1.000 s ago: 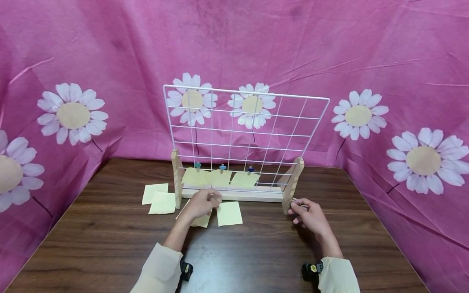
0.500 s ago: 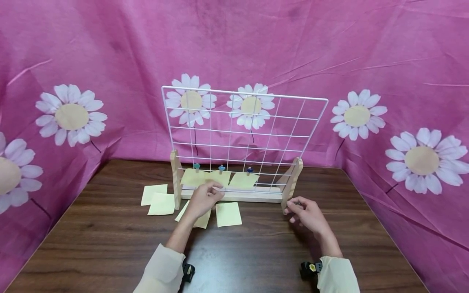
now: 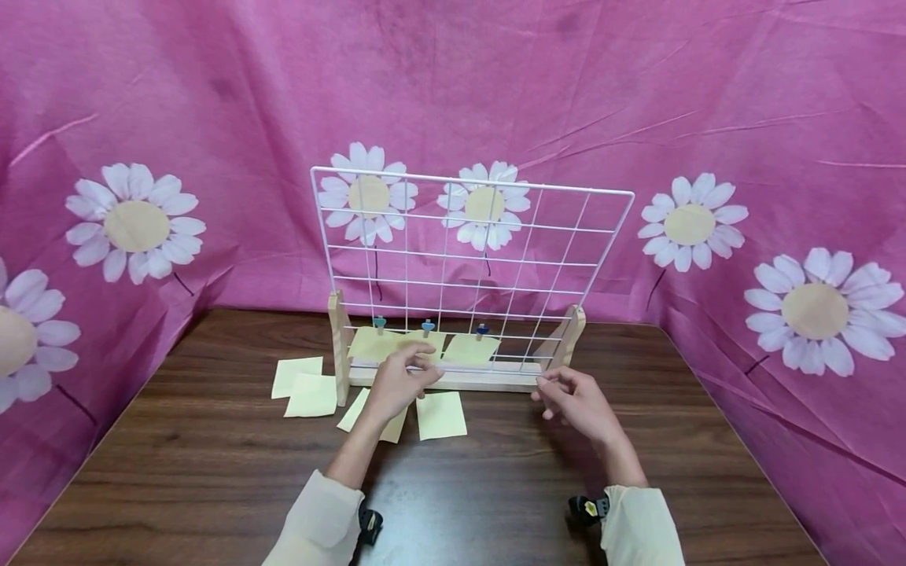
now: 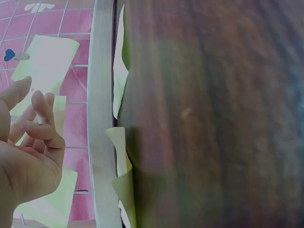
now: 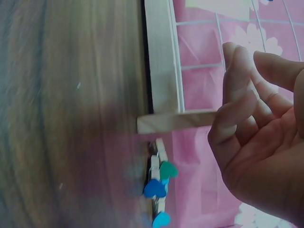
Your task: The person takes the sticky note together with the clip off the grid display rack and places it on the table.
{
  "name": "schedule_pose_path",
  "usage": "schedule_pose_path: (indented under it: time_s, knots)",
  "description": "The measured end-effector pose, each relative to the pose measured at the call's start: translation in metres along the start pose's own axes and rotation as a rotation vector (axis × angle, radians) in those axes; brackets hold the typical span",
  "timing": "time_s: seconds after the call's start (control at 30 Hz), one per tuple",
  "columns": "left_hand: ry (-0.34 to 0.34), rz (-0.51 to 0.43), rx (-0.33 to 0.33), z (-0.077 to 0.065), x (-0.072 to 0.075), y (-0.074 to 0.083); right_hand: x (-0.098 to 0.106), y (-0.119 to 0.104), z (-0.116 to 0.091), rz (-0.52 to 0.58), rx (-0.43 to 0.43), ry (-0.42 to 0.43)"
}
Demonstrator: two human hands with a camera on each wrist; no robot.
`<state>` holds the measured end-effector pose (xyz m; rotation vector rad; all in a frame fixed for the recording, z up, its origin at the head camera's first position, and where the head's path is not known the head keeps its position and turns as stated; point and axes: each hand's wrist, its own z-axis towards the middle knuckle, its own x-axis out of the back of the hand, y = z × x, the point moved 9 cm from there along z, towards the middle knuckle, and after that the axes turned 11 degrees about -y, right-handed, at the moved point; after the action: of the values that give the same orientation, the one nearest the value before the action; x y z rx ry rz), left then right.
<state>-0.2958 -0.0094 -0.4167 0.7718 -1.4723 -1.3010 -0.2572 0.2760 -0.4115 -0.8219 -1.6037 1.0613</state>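
Observation:
My left hand [image 3: 399, 385] hovers before the wire grid, its fingers loosely bent and holding nothing. In the left wrist view its thumb and fingertips overlap a yellow note [image 4: 50, 57] pegged to the grid by a blue heart clothespin [image 4: 9, 55]. Three notes hang in a row on the grid's lower part, including the right one [image 3: 472, 348]. My right hand [image 3: 576, 405] is raised by the grid stand's right wooden foot [image 3: 566, 342], thumb and index finger apart with nothing visible between them. Heart clothespins, one blue [image 5: 155, 188] and one green [image 5: 168, 170], lie beyond that foot.
The white wire grid [image 3: 463, 254] stands upright in a wooden base [image 3: 488, 380]. Several loose yellow notes lie on the brown table [image 3: 481, 495], one in front [image 3: 442, 415] and an overlapping pair [image 3: 311, 395] at left. A pink flowered cloth [image 3: 453, 79] hangs behind.
My left hand has risen from the loose notes toward the hanging ones. My right hand has moved left from beside the stand's right foot to in front of it.

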Motion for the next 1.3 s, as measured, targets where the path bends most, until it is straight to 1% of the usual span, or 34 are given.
schedule_pose_path:
  time_s: [0.2,0.33,0.43,0.57,0.67,0.87,0.97,1.13,1.3]
  knots:
    - [0.018,-0.035,-0.019,0.001,0.001,0.006,-0.008,-0.019,0.007,0.036,0.059,0.008]
    - [0.023,-0.038,-0.025,0.002,0.0,0.009,-0.011,-0.031,0.013,0.038,0.124,0.032]
    - [0.026,-0.038,-0.029,0.002,-0.001,0.01,-0.014,-0.038,0.018,0.044,0.153,0.042]
    - [0.025,-0.047,-0.021,0.003,-0.004,0.01,-0.019,-0.047,0.022,0.064,0.168,0.063]
    - [0.028,-0.034,-0.027,0.004,-0.006,0.011,-0.023,-0.052,0.025,0.061,0.189,0.077]
    - [0.067,0.031,-0.053,0.004,-0.006,0.017,-0.028,-0.064,0.029,0.007,0.243,0.09]
    - [0.083,0.04,-0.059,0.004,-0.006,0.019,-0.03,-0.069,0.033,-0.004,0.251,0.089]
    - [0.124,0.07,-0.084,0.003,-0.004,0.025,-0.033,-0.073,0.038,-0.009,0.233,0.081]
    - [0.129,0.055,-0.101,0.003,-0.005,0.028,-0.035,-0.079,0.04,-0.008,0.237,0.081]
